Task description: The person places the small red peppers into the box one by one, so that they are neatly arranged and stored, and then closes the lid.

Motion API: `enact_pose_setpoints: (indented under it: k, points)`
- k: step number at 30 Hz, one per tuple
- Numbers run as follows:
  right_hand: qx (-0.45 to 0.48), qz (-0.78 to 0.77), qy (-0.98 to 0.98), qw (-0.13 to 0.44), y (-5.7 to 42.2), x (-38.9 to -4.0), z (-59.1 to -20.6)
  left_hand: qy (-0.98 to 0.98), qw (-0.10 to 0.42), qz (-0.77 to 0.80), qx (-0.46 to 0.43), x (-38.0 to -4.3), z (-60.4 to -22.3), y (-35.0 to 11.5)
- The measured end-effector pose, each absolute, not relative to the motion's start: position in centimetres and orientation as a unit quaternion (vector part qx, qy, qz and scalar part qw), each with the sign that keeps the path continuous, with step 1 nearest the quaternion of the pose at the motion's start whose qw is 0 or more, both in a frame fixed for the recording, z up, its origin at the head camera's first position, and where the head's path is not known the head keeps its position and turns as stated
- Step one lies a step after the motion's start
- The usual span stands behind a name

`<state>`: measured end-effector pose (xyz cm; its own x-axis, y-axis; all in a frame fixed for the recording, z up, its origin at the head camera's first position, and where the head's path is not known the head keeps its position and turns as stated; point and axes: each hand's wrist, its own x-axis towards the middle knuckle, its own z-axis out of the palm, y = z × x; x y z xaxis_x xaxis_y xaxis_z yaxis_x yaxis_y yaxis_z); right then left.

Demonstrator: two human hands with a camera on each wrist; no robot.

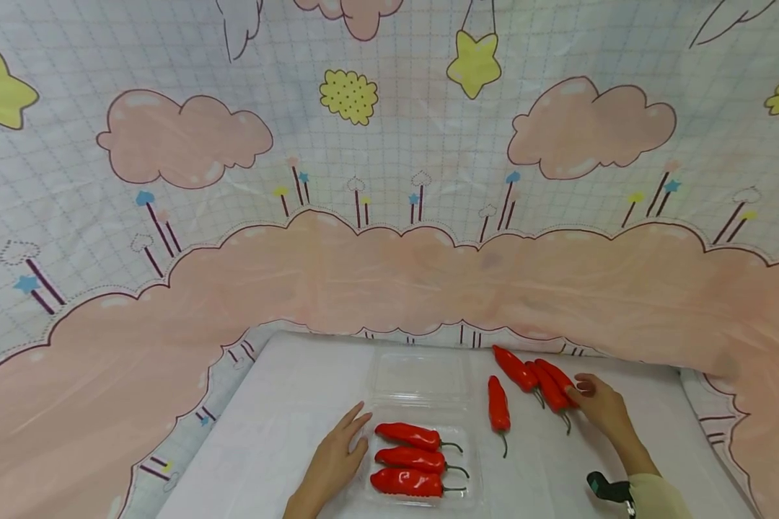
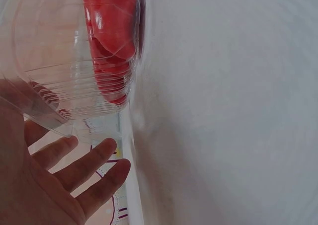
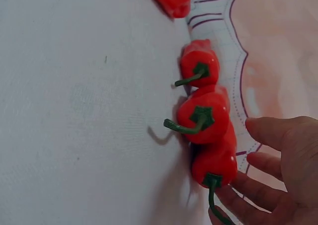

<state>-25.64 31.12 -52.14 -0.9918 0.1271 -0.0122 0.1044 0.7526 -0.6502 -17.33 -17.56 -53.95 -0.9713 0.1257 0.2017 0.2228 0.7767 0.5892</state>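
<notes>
Three red peppers (image 1: 407, 458) with green stems lie in a row inside a clear plastic box (image 1: 389, 503). My left hand (image 1: 333, 459) is at the box's left side, fingers spread and fairly straight; in the left wrist view its fingertips (image 2: 110, 146) are right by the clear wall. On the right, my right hand (image 1: 602, 407) is at the rightmost pepper (image 1: 557, 373) of a loose group of three. The right wrist view shows lower fingers (image 3: 258, 192) against that pepper near its stem, while the thumb stands apart from it.
The box's clear lid (image 1: 420, 376) lies folded back behind it. A single red pepper (image 1: 498, 405) rests between the box and the group. A cloud-patterned cloth (image 1: 389, 281) rises behind the white table (image 1: 285, 411). A dark wrist device (image 1: 606, 489) sits at the right sleeve.
</notes>
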Motion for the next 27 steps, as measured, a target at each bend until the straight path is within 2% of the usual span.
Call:
enact_pose_setpoints:
  k: [12, 27]
  points:
    - [-0.055, 0.337, -0.94, -0.014, 31.2, -26.4, -52.6, -0.939, 0.075, -0.323, -0.087, -17.3, -53.9, -17.5]
    - [-0.064, 0.332, -0.941, -0.016, 31.5, -26.7, -53.3, -0.94, 0.075, -0.321, -0.087, -17.5, -54.1, -17.5]
